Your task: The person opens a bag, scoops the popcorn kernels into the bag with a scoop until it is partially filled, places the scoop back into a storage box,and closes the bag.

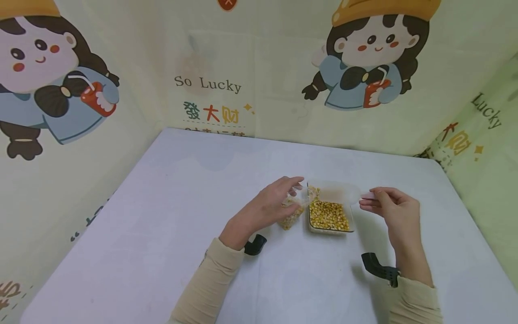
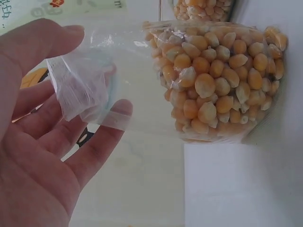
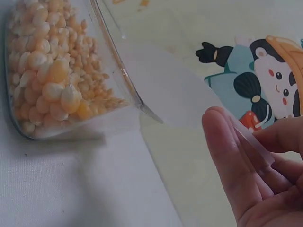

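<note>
In the left wrist view, a clear plastic bag (image 2: 213, 85) bulges with dried corn kernels, its crumpled top inside the curve of my left hand (image 1: 271, 202). Thumb and fingers lie around that top, spread well apart, with thumb and one fingertip against it. Just right of the bag stands a rectangular clear container (image 1: 331, 231) holding more kernels (image 1: 328, 215). My right hand (image 1: 394, 211), on the container's right, pinches the thin handle of a pale translucent scoop (image 3: 165, 85) between thumb and fingers. The scoop's wide part reaches toward the container's rim; its contents are unclear.
A white-covered table (image 1: 174, 202) lies beneath everything. Patterned fabric walls (image 1: 275, 99) with cartoon figures enclose its back and sides. Black wrist mounts (image 1: 380, 267) stick out below both hands.
</note>
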Available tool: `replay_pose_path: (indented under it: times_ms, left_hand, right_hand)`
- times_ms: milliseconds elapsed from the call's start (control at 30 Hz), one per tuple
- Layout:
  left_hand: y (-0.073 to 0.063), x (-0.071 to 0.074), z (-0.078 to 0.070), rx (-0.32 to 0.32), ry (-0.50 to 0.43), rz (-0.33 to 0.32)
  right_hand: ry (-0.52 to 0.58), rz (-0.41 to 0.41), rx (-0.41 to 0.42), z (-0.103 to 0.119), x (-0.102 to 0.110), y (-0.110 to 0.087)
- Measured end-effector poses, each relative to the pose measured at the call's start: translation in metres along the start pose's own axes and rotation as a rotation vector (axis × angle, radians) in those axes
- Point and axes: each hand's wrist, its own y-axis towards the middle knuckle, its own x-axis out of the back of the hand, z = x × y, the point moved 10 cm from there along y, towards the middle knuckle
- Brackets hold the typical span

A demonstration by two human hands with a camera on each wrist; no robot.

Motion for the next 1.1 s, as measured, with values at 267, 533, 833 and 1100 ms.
replay_pose_path:
  times_ms: [267,533,833,1100]
  left_hand:
    - [-0.002,0.003,0.002,0.012,0.013,-0.036]
    - [-0.002,0.002,0.007,0.058,-0.032,0.025]
    - [-0.003,0.002,0.009,0.066,-0.046,0.044]
    - [-0.004,0.002,0.01,0.044,-0.084,0.052]
  right_hand:
    - [-0.25,0.071,-0.001,-0.002,-0.007,-0.002]
    - [-0.571,0.038,0.083,0.009,-0.009,-0.006]
    - [-0.746,-0.083,0.151,0.029,-0.01,-0.012]
    - [-0.76,-0.149,0.32,0.056,-0.023,-0.025]
